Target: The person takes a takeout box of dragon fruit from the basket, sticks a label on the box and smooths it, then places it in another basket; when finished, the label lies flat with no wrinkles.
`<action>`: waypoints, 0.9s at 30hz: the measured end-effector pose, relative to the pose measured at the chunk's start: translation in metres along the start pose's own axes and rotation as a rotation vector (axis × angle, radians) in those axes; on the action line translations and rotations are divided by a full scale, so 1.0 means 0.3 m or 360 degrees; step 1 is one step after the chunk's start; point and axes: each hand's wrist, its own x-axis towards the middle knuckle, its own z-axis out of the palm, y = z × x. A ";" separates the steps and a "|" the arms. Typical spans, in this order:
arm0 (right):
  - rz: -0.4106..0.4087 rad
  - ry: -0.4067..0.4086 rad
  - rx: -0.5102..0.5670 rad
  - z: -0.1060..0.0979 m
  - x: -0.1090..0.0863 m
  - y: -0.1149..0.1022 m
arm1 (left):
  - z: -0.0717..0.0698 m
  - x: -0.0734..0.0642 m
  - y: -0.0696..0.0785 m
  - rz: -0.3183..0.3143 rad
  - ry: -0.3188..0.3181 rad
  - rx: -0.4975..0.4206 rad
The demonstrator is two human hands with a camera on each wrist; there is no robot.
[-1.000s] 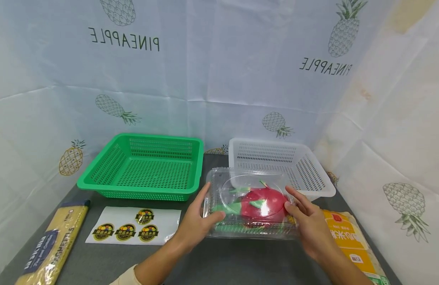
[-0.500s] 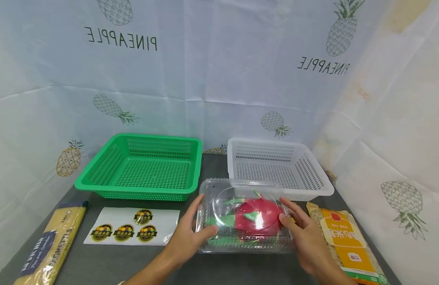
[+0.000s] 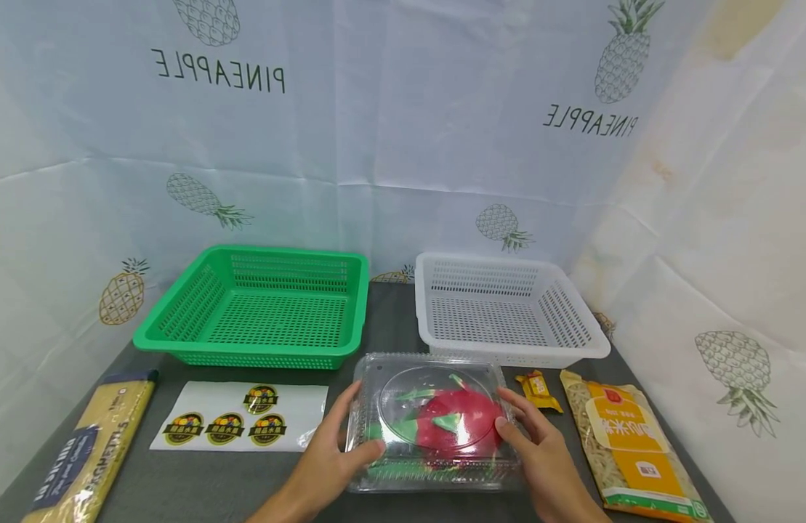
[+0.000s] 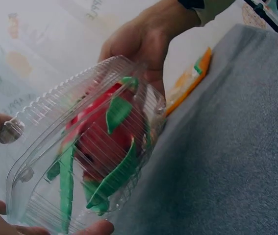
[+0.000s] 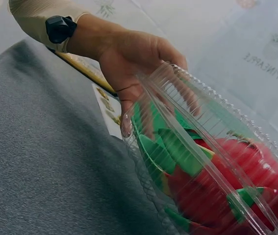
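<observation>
Clearly, both our hands are on one thing: the left hand (image 3: 331, 454) grips the left side of a clear plastic box (image 3: 389, 367), its thumb on the near left part of the lid, and the right hand (image 3: 540, 447) grips the right side, its thumb on the lid too. We find the box just below the centre of the frame, its lid down, and we cannot tell whether its base touches the dark tabletop (image 3: 200, 490). Inside it, toward the right, we see a red dragon fruit (image 3: 464, 425) with green leaf tips showing through the plastic.

Just beyond our right hand lies a small yellow packet (image 3: 538, 390), and at the lower right a bag of noodles (image 3: 628, 443) in orange and clear film. To the left of our left hand we have a white sheet (image 3: 206, 396) with four round dark stickers (image 3: 224, 428), and at the lower left a slanted pack of spaghetti (image 3: 91, 454). Farther back, a green basket (image 3: 259, 356) sits left of centre and a white basket (image 3: 507, 350) right of centre, just behind the box. Across the top of the frame we face a pale curtain (image 3: 403, 109) printed with pineapples.
</observation>
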 end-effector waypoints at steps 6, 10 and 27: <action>0.0049 0.0007 0.0002 0.023 0.014 0.035 | -0.021 -0.003 -0.038 -0.0026 -0.0014 -0.0030; 0.0054 -0.0007 0.0015 0.031 0.022 0.055 | -0.030 -0.006 -0.062 -0.0020 0.0002 0.0008; 0.0016 -0.0075 -0.0100 0.029 0.045 0.082 | -0.071 -0.004 -0.126 -0.0020 -0.0068 -0.0007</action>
